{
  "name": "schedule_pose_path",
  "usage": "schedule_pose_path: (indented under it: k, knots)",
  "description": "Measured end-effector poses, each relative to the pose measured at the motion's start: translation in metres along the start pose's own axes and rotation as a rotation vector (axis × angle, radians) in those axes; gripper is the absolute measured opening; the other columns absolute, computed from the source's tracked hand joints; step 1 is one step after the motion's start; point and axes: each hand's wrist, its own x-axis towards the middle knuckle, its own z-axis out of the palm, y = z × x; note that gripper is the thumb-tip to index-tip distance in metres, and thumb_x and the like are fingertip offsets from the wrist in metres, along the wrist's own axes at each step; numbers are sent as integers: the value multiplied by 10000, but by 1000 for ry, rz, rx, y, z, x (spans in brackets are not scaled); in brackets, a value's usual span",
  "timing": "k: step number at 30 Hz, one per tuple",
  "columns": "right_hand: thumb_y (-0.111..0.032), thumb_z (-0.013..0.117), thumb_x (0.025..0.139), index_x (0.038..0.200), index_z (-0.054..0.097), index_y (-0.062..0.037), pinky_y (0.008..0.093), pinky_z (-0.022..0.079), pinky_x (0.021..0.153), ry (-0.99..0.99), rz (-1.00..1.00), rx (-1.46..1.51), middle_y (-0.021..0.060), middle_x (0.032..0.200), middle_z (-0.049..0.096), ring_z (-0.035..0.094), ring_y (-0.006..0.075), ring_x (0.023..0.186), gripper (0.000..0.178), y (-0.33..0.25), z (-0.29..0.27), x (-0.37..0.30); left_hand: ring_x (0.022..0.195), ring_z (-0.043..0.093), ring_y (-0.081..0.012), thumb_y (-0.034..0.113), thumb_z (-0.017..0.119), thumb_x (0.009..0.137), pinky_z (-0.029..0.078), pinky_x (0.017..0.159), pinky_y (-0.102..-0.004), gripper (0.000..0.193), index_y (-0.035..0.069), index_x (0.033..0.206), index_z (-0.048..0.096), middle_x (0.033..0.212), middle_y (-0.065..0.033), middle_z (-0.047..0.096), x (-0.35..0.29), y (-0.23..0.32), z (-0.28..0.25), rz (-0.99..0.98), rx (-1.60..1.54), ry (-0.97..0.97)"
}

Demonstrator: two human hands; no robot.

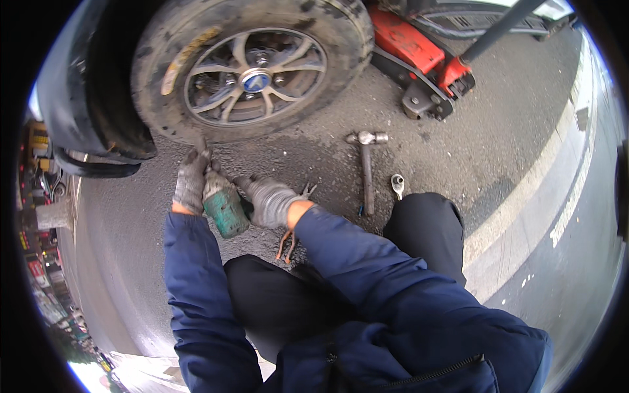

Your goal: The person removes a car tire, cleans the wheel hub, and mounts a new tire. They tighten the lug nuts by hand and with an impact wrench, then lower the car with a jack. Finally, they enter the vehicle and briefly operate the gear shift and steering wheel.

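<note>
Below the wheel (256, 81), the gloved left hand (192, 178), nearer it, and right hand (270, 199) grasp a green power tool (227, 211) slanting wheelward.

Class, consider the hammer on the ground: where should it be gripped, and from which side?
Grip the hammer probably around the lower half of its handle, from above on the person's side: it is slim and straight, and points back toward them, head away.
</note>
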Motion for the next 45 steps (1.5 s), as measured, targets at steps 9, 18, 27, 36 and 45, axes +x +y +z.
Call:
schedule_pose_path:
  k: [9, 18, 27, 36, 45]
  knots:
    - [-365, 784, 657, 1220, 526, -177, 422, 519, 812, 1183, -494, -629, 191, 1149, 539, 531, 369, 1075, 647, -30, -247, 42, 472, 522, -255, 128, 571, 889, 484, 415, -437, 164, 109, 1001, 453, 628, -92, 513, -48, -103, -134, -76, -268, 441]
    - [-420, 772, 642, 1379, 381, -162, 471, 393, 987, 637, -207, -783, 247, 1258, 480, 468, 402, 1168, 873, -48, -277, 65, 499, 566, -268, 172, 606, 886, 496, 429, -420, 175, 105, 986, 478, 637, -104, 553, -99, -143, -171, -162, -292, 475]
    - [-319, 796, 717, 1239, 450, -26, 344, 513, 855, 694, 66, 325, 110, 1186, 575, 581, 253, 1072, 692, 157, -210, 32, 520, 560, -215, 136, 605, 877, 488, 459, -356, 171, 58, 972, 485, 659, -100, 563, -116, -178, -213, -107, -124, 675]
    - [-336, 707, 797, 1129, 584, 33, 368, 502, 803, 260, 302, 81, 202, 945, 660, 652, 300, 891, 512, 229, -167, -28, 855, 600, -207, 260, 696, 829, 492, 757, -332, 523, -22, 1224, 501, 958, -125, 626, -116, -180, -225, -7, 345, 788]
    - [-328, 669, 803, 1206, 529, 10, 409, 504, 831, 222, 125, 14, 245, 1031, 635, 639, 352, 944, 545, 143, -165, -45, 1101, 551, -348, 294, 658, 852, 452, 940, -428, 532, -23, 1240, 479, 1185, -240, 550, -94, -39, -63, 773, 833, 819]
